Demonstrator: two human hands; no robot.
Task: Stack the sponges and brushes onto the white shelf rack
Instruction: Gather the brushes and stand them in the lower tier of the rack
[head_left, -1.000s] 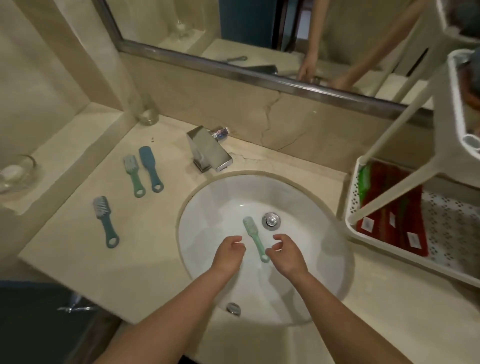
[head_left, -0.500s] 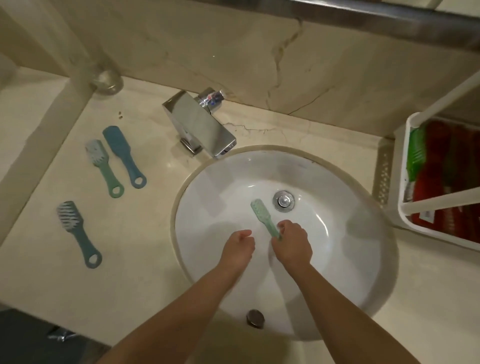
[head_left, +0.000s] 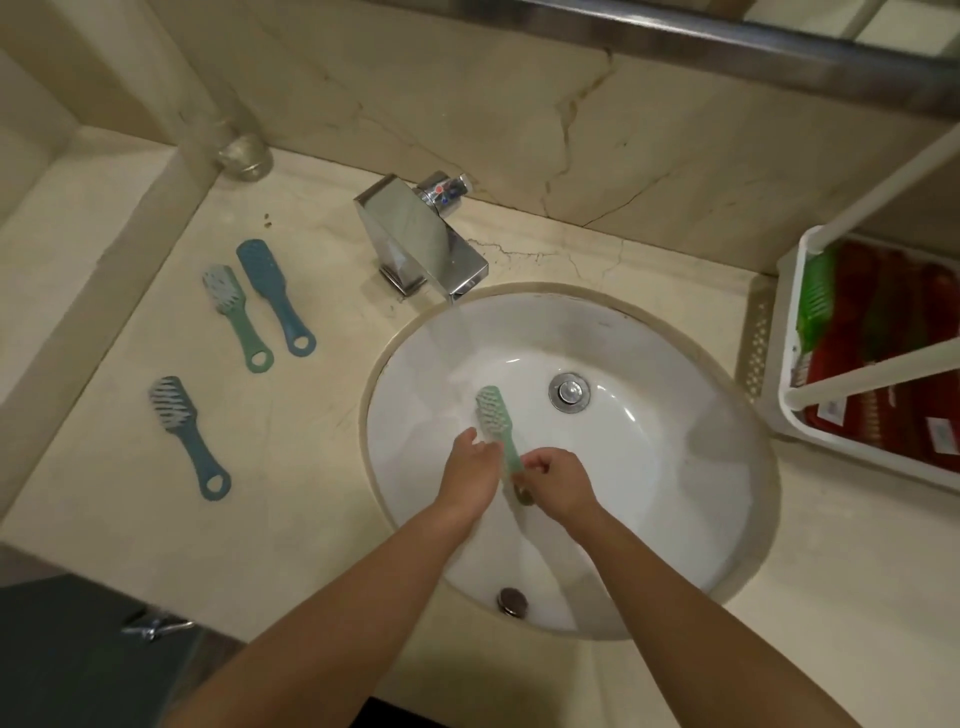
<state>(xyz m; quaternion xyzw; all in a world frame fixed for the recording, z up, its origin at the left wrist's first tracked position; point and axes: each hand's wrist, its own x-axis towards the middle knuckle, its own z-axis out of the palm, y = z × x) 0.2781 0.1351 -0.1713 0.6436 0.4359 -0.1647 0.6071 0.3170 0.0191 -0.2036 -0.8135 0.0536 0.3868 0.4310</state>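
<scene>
A light green brush (head_left: 493, 415) is held over the white sink (head_left: 675, 467), bristle head pointing away from me. My right hand (head_left: 558, 480) grips its handle. My left hand (head_left: 470, 470) is beside the brush, fingertips touching its head; its grip is unclear. On the counter to the left lie a dark teal brush (head_left: 189, 436), a green brush (head_left: 236, 322) and a blue brush (head_left: 275, 296). The white shelf rack (head_left: 789, 410) stands at the right edge, with red and green sponges (head_left: 883, 332) in its bottom tray.
A chrome faucet (head_left: 421, 239) stands behind the sink, with water running from its spout. A clear glass (head_left: 244, 156) sits in the back left corner. The drain plug (head_left: 570, 392) is in the basin. A rack leg (head_left: 872, 371) crosses over the tray.
My right hand has closed on the green brush's handle and lifted it from the basin. My left hand moved up to the brush head. The camera tilted down toward the sink.
</scene>
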